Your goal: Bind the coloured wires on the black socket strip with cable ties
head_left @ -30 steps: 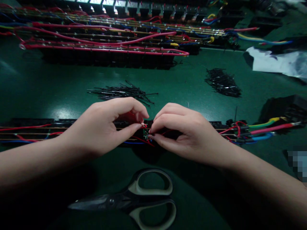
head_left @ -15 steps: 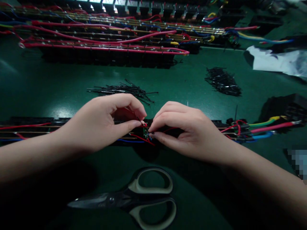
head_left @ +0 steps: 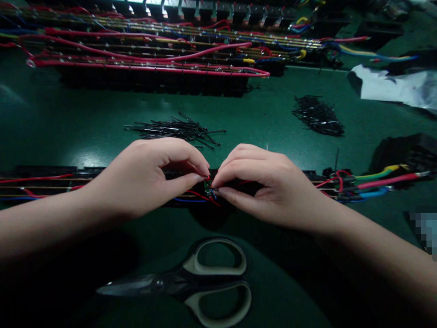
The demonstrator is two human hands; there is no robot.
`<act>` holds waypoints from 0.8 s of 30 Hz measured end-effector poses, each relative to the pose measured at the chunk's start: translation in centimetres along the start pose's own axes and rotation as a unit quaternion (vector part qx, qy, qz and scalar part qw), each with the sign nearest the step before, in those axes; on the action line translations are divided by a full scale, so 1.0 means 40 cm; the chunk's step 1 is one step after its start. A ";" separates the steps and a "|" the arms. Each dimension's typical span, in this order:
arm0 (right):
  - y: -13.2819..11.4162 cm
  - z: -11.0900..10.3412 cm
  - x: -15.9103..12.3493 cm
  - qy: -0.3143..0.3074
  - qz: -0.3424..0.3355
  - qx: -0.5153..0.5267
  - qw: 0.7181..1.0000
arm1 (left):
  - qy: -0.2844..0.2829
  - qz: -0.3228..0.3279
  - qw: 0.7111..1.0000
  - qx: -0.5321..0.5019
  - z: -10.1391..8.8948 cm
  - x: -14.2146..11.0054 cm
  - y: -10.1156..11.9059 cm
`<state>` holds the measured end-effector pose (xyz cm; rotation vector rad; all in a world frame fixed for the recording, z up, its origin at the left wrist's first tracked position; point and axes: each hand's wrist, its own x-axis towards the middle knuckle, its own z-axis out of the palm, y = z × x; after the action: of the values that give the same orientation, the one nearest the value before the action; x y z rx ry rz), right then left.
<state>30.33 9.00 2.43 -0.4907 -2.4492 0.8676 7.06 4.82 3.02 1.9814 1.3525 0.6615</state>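
A long black strip with red, blue and brass-coloured wires lies across the green table in front of me. My left hand and my right hand meet over its middle, both closed in a pinch. Their fingertips press on thin red wires by a small green board. What sits between the fingertips is too small to make out. At the strip's right end a bundle of yellow, red and blue cables runs off.
Scissors with pale handles lie near the table's front edge. Two heaps of black cable ties sit beyond my hands. Several wired strips fill the back. White plastic sheet lies at the right.
Both hands stay pinched over the same spot. The fingertips have drawn slightly closer together and shifted a little; the strip has not moved.
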 end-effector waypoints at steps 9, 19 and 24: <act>0.004 0.001 -0.005 0.003 -0.002 -0.001 1.000 | -0.007 0.124 0.990 0.063 0.006 -0.003 -0.004; 0.006 0.005 -0.002 0.007 0.003 -0.023 1.000 | -0.007 0.173 0.981 0.083 0.010 -0.001 -0.004; 0.004 0.004 0.000 0.005 0.005 -0.026 1.000 | -0.009 0.182 0.979 0.086 0.009 -0.002 -0.005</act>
<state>30.25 9.03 2.23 -0.5239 -2.4682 0.8058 7.19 4.72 2.63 2.3997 1.0729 0.7064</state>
